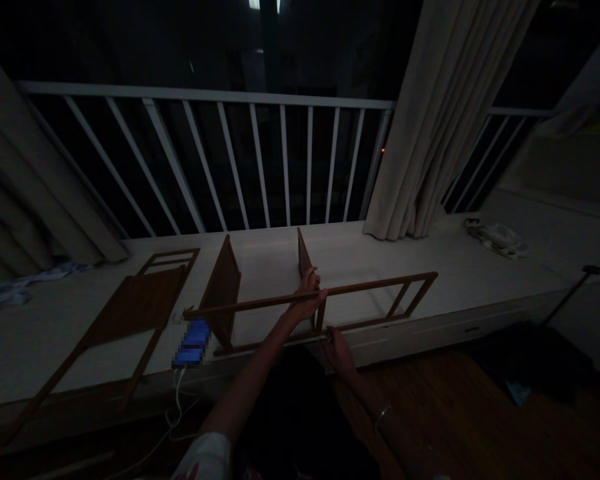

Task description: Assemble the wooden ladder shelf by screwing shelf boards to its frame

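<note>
A brown wooden shelf frame [370, 287] lies on its side on the white ledge, its two long rails running left to right. Two flat wooden boards, a larger left board [223, 290] and a smaller board [304, 252], stand upright from it. My left hand [309, 297] reaches through at the upper rail, closed around the frame beside the smaller board. At the lower rail, near a crosspiece [321, 315], my right hand [336, 350] has its fingers pinched together. Whatever they hold is too small and dark to name.
Another wooden frame with a panel [135, 303] lies on the ledge [405, 257] at left. A blurred blue-lit phone [193, 343] with a white cable [179, 400] sits by the frame's left end. Railing [283, 160], curtains [420, 120] and a cloth bundle [500, 238] are beyond.
</note>
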### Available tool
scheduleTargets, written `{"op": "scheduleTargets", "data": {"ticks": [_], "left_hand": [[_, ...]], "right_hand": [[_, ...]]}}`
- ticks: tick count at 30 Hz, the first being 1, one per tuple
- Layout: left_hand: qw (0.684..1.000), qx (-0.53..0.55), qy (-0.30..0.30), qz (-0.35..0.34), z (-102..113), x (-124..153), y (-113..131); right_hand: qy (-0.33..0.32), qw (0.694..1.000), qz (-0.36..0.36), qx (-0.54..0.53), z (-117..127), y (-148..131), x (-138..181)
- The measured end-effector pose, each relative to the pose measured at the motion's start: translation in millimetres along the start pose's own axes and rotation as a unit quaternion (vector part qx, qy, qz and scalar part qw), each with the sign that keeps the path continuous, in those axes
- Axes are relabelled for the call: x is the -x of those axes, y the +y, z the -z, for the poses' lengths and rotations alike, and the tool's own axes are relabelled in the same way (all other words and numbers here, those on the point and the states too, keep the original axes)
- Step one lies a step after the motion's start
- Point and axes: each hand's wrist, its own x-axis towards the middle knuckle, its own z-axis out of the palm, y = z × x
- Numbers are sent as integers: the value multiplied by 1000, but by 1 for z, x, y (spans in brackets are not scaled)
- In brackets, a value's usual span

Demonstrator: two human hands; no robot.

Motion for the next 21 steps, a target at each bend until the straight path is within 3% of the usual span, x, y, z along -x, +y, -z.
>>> {"op": "scheduleTargets", "data": {"ticks": [5, 9, 14, 21], "left_hand": [[1000, -3, 2, 12, -3, -1, -1], [1000, 0, 2, 10, -3, -2, -1], [1000, 4, 4, 12, -3, -2, 0], [1000, 7, 7, 22, -2, -1, 0]], "right_hand": [[75, 970, -122, -195, -8, 0, 37], [74, 934, -222, -269, -9, -5, 53], [61, 921, -232, -307, -8, -18, 44], [-13, 916, -250, -313, -8, -36, 37]]}}
